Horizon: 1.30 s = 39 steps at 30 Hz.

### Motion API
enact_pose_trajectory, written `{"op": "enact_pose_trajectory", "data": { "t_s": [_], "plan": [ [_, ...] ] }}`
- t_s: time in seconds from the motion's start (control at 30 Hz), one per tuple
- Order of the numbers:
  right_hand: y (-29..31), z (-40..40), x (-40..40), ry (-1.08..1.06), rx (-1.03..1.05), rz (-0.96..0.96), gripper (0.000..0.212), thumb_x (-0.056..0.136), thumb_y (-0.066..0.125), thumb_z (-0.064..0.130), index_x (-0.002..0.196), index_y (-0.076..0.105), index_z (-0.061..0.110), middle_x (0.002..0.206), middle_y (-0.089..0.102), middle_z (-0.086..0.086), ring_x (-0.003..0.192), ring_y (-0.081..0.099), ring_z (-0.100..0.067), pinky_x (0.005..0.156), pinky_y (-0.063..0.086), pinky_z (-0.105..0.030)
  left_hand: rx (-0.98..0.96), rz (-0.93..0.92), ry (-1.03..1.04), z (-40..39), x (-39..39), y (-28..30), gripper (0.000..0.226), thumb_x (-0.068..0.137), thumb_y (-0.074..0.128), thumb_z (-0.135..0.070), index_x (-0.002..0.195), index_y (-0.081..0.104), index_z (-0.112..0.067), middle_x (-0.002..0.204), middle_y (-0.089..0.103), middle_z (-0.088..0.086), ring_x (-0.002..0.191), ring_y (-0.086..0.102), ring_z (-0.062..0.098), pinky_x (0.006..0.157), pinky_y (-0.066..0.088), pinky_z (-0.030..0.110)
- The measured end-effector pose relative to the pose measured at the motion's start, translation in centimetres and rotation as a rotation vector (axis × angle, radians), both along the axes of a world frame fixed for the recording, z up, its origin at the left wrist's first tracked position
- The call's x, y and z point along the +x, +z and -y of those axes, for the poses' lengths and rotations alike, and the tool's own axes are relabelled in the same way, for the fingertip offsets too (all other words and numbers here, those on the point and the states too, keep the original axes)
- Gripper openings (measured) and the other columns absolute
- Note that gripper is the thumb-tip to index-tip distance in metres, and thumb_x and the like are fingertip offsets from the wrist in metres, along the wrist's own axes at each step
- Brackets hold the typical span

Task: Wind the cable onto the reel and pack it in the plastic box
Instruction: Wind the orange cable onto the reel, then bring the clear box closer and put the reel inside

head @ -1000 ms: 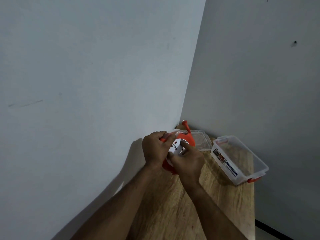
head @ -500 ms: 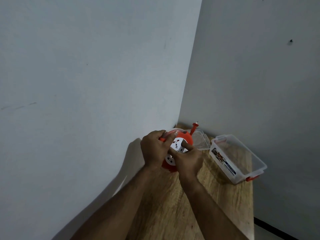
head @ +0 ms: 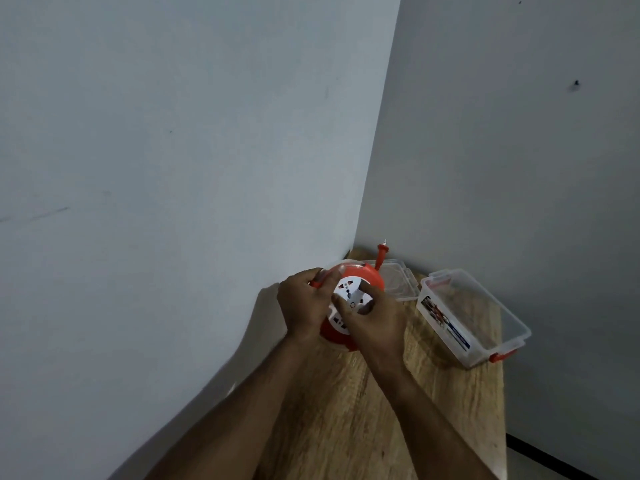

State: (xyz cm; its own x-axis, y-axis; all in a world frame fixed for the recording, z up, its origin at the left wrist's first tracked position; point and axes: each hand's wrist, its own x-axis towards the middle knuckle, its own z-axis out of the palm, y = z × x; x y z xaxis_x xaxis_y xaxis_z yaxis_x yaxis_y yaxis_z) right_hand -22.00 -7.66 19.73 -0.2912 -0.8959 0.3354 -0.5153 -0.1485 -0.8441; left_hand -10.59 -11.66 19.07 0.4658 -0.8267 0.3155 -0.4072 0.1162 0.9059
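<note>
Left hand (head: 304, 306) raised above the surface (head: 346, 410), forearm angled up from lower left, fingers curled over the left rim of the reel (head: 353, 299), thumb side toward the wall. Reel gripped upright between both hands, orange rim outward, white socket face turned toward the camera. Right hand (head: 375, 323) pressed against the face, forearm angled up from lower right, fingers bent, fingertips pinching at the white centre. Orange plug (head: 382, 255) on the cable end stuck up just beyond the right hand. Clear lid (head: 398, 282) flat behind that. Plastic box (head: 474, 317) lidless, further right of the right hand, near the surface's edge.
</note>
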Motion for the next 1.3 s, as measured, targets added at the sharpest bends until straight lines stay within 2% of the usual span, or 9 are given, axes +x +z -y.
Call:
{"op": "enact_pose_trajectory", "data": {
  "t_s": [0.17,0.33,0.5,0.63,0.77,0.9,1.0,1.17,1.3],
  "plan": [
    [-0.4,0.4,-2.7,-0.173,-0.321,-0.088,0.012,0.089,0.075,0.016,0.099,0.073,0.011,0.082,0.071,0.002,0.066,0.062,-0.001,0.061,0.055,-0.018,0.094,-0.133,0.03,0.5,0.7,-1.3,0.043,0.083,0.071,-0.06,0.076,0.078,-0.019,0.07,0.075,-0.01,0.061,0.07,0.008,0.06,0.06,0.027],
    [-5.1,1.5,-3.9,0.021,0.056,0.403,0.034,0.096,0.067,0.031,0.127,0.061,0.02,0.113,0.068,0.004,0.103,0.068,-0.012,0.077,0.057,-0.022,0.214,-0.233,0.049,0.5,1.0,-4.0,0.045,0.082,0.071,-0.064,0.078,0.078,-0.02,0.072,0.076,-0.006,0.059,0.072,0.01,0.063,0.064,0.034],
    [-9.1,0.2,-2.9,0.185,0.199,0.646,0.025,0.1,0.062,0.027,0.124,0.067,0.021,0.114,0.075,0.003,0.103,0.073,-0.019,0.083,0.062,-0.04,0.394,-0.28,0.038,-0.6,1.0,-7.9,0.046,0.081,0.07,-0.065,0.082,0.078,-0.02,0.077,0.077,-0.004,0.059,0.073,0.01,0.061,0.064,0.031],
    [-11.8,-0.6,-2.1,0.103,0.252,0.642,0.018,0.101,0.06,0.024,0.117,0.07,0.021,0.106,0.077,0.003,0.097,0.074,-0.021,0.08,0.063,-0.043,0.495,-0.29,0.011,-2.1,1.0,-10.6,0.038,0.086,0.067,-0.063,0.084,0.072,-0.025,0.076,0.073,-0.008,0.061,0.072,0.01,0.051,0.055,0.02],
    [-14.4,-1.4,-1.5,0.107,0.293,0.578,0.024,0.103,0.058,0.025,0.123,0.067,0.017,0.111,0.075,-0.002,0.102,0.073,-0.022,0.083,0.062,-0.043,0.565,-0.187,0.019,-3.5,1.4,-13.6,0.063,0.079,0.048,-0.084,0.101,0.07,-0.03,0.09,0.076,-0.007,0.065,0.073,0.012,0.055,0.061,0.025],
    [-16.1,-2.1,-0.6,0.075,0.34,0.553,0.032,0.103,0.056,0.02,0.134,0.059,0.014,0.119,0.069,0.002,0.106,0.069,-0.011,0.075,0.058,-0.02,0.567,-0.051,0.041,-4.5,2.2,-15.8,0.067,0.083,0.037,-0.085,0.107,0.07,-0.031,0.094,0.076,-0.006,0.067,0.073,0.011,0.058,0.063,0.028],
    [-17.0,-2.6,0.0,0.102,0.366,0.509,0.039,0.105,0.052,0.02,0.144,0.049,0.019,0.126,0.062,0.008,0.108,0.062,0.0,0.075,0.053,-0.012,0.545,0.075,0.001,-5.3,2.9,-15.5,0.05,0.096,0.041,-0.07,0.101,0.071,-0.03,0.087,0.072,-0.011,0.062,0.068,0.004,0.049,0.052,0.009],
    [-19.8,-2.6,1.0,0.099,0.429,0.43,0.047,0.105,0.049,0.035,0.15,0.043,0.022,0.144,0.054,-0.001,0.127,0.057,-0.017,0.101,0.054,-0.045,0.475,0.105,-0.01,-5.6,3.6,-17.1,0.041,0.097,0.046,-0.063,0.112,0.066,-0.031,0.099,0.072,-0.008,0.071,0.068,0.004,0.058,0.058,0.016],
    [-20.6,-2.9,1.2,0.117,0.416,0.362,0.057,0.101,0.045,0.054,0.148,0.044,0.024,0.142,0.052,0.001,0.127,0.055,-0.016,0.102,0.053,-0.047,0.462,0.068,-0.013,-5.9,3.8,-18.5,0.034,0.097,0.051,-0.059,0.111,0.065,-0.031,0.099,0.071,-0.009,0.071,0.066,0.002,0.057,0.054,0.011]
  ]
}}
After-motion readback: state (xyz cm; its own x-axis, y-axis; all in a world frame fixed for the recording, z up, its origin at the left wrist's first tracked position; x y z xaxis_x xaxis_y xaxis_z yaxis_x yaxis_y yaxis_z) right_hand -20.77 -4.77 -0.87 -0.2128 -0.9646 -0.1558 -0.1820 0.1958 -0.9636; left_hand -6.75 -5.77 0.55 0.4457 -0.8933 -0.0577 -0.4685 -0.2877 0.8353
